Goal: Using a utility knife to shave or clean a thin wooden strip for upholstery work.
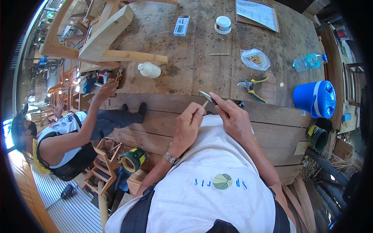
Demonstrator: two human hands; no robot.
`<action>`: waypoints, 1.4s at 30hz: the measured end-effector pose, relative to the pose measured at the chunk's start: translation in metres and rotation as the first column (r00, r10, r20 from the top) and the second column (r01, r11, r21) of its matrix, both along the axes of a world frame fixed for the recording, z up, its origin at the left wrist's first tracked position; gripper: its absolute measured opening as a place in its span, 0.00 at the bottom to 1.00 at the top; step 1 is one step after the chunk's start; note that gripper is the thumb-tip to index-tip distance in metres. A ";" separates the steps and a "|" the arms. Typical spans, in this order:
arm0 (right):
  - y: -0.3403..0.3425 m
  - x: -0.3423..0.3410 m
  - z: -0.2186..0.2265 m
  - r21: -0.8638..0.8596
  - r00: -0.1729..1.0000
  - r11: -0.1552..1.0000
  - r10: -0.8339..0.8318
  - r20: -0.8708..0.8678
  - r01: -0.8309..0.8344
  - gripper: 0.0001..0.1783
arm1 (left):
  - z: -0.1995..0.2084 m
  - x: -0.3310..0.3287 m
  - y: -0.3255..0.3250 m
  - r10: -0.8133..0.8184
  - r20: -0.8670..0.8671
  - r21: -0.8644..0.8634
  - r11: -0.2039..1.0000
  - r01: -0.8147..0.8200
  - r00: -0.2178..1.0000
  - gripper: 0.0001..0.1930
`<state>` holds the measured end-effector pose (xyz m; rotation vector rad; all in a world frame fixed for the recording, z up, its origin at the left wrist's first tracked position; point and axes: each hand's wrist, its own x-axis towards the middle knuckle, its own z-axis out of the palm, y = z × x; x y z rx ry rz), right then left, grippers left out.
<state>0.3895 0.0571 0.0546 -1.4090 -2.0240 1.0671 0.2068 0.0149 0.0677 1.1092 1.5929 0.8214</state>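
Close to the table's near edge, both my hands are together in front of my shirt. My left hand [188,123], with a watch on its wrist, pinches a thin pale wooden stick [205,104] whose tip points up. My right hand [232,116] is closed round a small knife [206,95], its short pointed blade lying against or just above the stick's tip. The knife's handle is hidden in my palm. Beyond my right hand lie yellow-handled pruning shears [251,86] and a clear plastic bag [255,59] of short wooden pegs.
On the wooden table [182,77] are a white bottle [149,70], a small box [181,26], a white tub [222,25], a clipboard [257,14], a water bottle [309,61] and a blue bucket [314,99]. Wooden chair frames [105,35] stand left, near a co-worker [66,136].
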 end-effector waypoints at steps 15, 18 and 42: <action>0.015 0.008 -0.004 -0.326 0.892 0.934 -0.265 -0.366 0.144 0.18 | 0.003 -0.002 0.011 0.000 0.233 -0.116 0.993 0.028 0.972 0.15; 0.021 0.011 -0.004 -0.448 0.844 0.894 -0.224 -0.488 -0.022 0.16 | -0.002 -0.001 0.011 -0.032 0.222 -0.121 0.991 0.060 0.975 0.16; 0.054 0.049 -0.040 -0.502 0.824 0.856 -0.369 -0.430 0.122 0.13 | -0.020 0.037 0.045 -0.159 -0.272 0.094 0.977 0.191 0.949 0.10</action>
